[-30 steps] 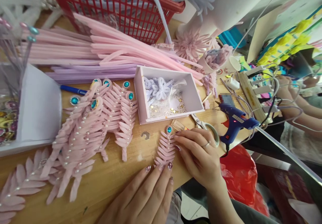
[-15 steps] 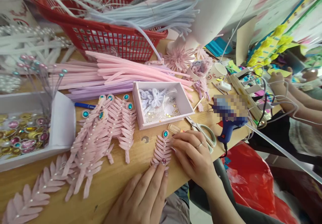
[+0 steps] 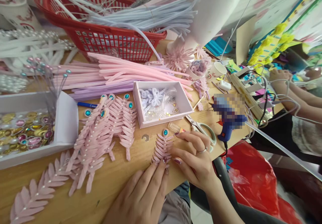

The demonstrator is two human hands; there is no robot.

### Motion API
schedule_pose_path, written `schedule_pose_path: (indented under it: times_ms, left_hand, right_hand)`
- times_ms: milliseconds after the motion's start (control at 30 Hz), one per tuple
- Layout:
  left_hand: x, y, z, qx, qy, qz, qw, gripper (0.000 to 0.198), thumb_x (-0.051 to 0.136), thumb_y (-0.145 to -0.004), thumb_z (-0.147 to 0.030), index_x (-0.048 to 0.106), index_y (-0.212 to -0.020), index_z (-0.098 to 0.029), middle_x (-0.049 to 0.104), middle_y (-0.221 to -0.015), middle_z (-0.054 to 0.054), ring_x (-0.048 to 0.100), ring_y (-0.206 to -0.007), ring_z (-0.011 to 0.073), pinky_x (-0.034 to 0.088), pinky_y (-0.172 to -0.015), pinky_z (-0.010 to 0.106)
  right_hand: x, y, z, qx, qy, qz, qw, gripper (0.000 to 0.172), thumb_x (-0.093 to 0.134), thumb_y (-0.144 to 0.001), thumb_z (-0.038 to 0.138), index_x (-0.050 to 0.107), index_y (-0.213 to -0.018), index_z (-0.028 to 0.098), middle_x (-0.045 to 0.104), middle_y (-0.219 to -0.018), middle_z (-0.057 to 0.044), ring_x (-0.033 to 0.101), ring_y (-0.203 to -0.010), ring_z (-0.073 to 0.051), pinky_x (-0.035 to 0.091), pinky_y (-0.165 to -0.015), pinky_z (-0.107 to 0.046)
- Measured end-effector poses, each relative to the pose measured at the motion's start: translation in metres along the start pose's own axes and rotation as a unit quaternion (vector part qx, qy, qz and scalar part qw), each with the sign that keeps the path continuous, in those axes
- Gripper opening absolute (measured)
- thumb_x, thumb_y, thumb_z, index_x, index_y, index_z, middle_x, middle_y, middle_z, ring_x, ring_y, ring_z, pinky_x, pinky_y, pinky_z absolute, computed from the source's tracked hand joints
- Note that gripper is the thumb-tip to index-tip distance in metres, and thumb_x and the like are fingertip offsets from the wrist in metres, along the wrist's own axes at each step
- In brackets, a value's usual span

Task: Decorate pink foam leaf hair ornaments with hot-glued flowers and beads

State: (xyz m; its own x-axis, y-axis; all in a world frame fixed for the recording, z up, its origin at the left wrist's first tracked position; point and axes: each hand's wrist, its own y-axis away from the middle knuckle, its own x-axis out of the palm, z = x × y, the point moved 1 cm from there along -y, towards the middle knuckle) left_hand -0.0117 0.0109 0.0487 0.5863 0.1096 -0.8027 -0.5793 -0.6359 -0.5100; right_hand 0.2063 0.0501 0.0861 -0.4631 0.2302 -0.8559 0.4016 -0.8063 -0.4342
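A pink feather-shaped piece of fuzzy chenille stems (image 3: 161,147) lies on the wooden table, with a teal gem (image 3: 165,132) at its top and pearls along its spine. My left hand (image 3: 141,195) rests flat, its fingertips touching the piece's lower end by a small dark pink gem. My right hand (image 3: 196,158), wearing a ring, hovers at the piece's right side, fingers apart and slightly bent; the index fingertip is near the teal gem. Behind that hand are scissors (image 3: 206,131) with pale green handles. Similar pink feathers (image 3: 93,146) with teal gems lie in a pile to the left.
A white box (image 3: 151,119) of lilac loops and beads stands ahead. At left is a box of gems (image 3: 67,130). Pink chenille stems (image 3: 125,70) lie before a red basket (image 3: 115,44). A blue glue gun (image 3: 225,133) sits right, near another person's arms (image 3: 289,86).
My right hand has lifted slightly off the feather piece, its fingers spreading apart. My left hand stays on the lower end. The view has shifted slightly.
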Motion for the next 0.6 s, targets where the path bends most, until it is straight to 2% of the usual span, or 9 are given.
schedule_pose_path:
  times_ms: [600]
  left_hand:
    - [-0.0006, -0.0043, -0.0003, -0.008, 0.000, -0.007, 1.000, 0.034, 0.049, -0.104, -0.013, 0.070, -0.129, -0.010, 0.070, -0.140, 0.006, 0.056, -0.135, 0.0201, 0.021, -0.130, 0.035]
  right_hand:
    - [0.0008, -0.0001, 0.0006, 0.003, -0.004, 0.006, 1.000, 0.027, 0.057, -0.094, 0.007, 0.074, -0.106, 0.024, 0.057, -0.134, -0.010, 0.048, -0.123, -0.031, 0.043, -0.105, -0.049]
